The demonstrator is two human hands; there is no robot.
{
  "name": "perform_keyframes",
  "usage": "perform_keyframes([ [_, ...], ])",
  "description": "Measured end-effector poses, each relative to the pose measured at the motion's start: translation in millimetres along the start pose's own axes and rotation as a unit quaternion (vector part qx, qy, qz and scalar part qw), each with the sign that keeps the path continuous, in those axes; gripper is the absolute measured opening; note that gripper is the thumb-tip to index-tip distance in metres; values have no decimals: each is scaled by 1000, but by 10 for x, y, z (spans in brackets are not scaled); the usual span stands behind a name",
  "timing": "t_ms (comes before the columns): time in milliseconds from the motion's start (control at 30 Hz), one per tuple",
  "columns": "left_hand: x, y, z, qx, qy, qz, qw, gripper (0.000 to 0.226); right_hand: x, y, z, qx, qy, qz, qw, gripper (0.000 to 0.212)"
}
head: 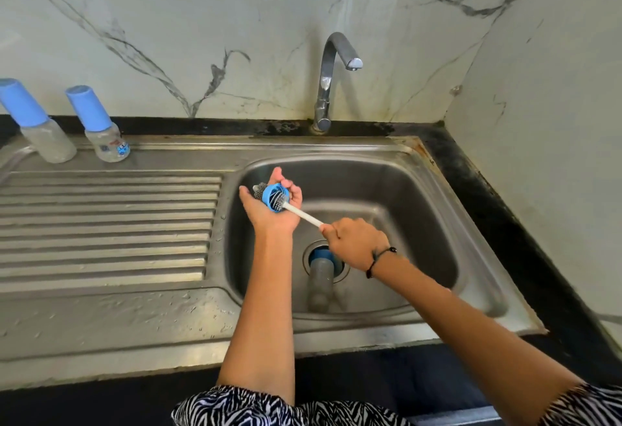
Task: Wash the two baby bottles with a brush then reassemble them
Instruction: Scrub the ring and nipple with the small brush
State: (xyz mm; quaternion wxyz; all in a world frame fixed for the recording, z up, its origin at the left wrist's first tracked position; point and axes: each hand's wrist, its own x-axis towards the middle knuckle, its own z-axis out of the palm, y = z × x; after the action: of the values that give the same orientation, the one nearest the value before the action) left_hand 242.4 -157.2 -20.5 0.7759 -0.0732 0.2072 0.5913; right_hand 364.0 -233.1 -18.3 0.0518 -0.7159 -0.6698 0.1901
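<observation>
Brush (274,198) work going on over the sink basin (420,223): the left hand (269,210) is palm-up with its fingers curled round a blue screw ring (273,197), and the grey bristle head is poked right through it, sticking out the far side. The right hand (356,244) has its fingers wrapped tight on the end of the brush's white handle (303,214). There's a dark cord bracelet (378,259) on that wrist.

Down in the basin, a clear bottle (321,282) with a blue collar lies on its side, with its top end over the drain (324,259). Two more baby bottles with blue caps on stand upright on the back left of the steel drainboard (107,220), just beside each other: the left bottle (35,121) and the right bottle (99,124), which has a printed label. The chrome tap (331,79) isn't running. Zebra-print sleeves (255,407) show at the bottom.
</observation>
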Motion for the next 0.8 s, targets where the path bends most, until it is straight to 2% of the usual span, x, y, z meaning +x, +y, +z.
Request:
perform_keyframes([
  [200,80,-40,177,122,83,22,989,67,94,-21,-125,-88,62,18,994,45],
  [300,60,-71,254,156,102,26,982,65,170,11,-205,-78,64,17,995,46],
  [400,86,24,224,153,49,20,987,71,180,12,-284,62,14,12,998,47],
  [467,67,88,129,110,4,35,993,72,99,-21,-336,226,-48,37,972,47],
  [500,43,104,86,69,-26,42,996,71,48,-47,-338,262,-83,49,960,47],
  [533,4,110,62,24,-52,44,997,70,13,-69,-309,253,-103,44,961,48],
  [600,-10,101,52,-25,-62,43,997,65,-8,-100,-225,154,-79,11,985,47],
  [700,34,87,67,6,30,29,999,60,29,-80,-123,-25,-6,-6,1000,43],
  [800,78,30,113,89,114,16,989,53,22,-48,-86,-100,38,11,994,42],
])
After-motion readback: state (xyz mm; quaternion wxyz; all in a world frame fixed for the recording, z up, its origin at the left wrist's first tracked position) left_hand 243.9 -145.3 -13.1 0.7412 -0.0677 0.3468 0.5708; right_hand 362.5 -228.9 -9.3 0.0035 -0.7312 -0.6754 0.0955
